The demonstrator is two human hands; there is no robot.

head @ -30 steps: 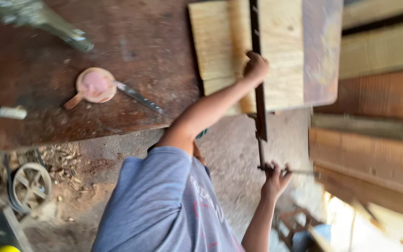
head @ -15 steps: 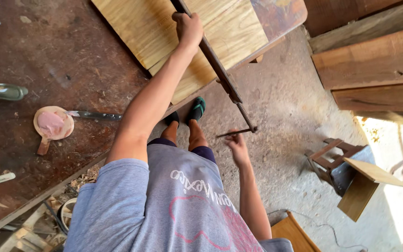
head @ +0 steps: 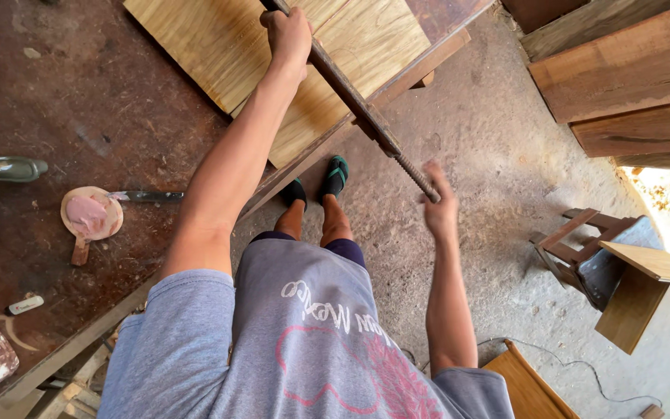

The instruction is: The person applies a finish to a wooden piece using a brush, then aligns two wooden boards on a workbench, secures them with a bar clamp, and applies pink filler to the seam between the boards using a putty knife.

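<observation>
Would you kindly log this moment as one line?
left hand: grips long rusty metal bar clamp | right hand: at its threaded end, blurred | pale wooden board: on workbench

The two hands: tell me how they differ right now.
The left hand is closed around the bar clamp above the pale wooden panel; the right hand is at its threaded lower end, fingers loose and blurred, so its grip cannot be told. The left arm stretches nearly straight, the right is bent. The left is over the workbench, the right over the floor. Both are bare.
</observation>
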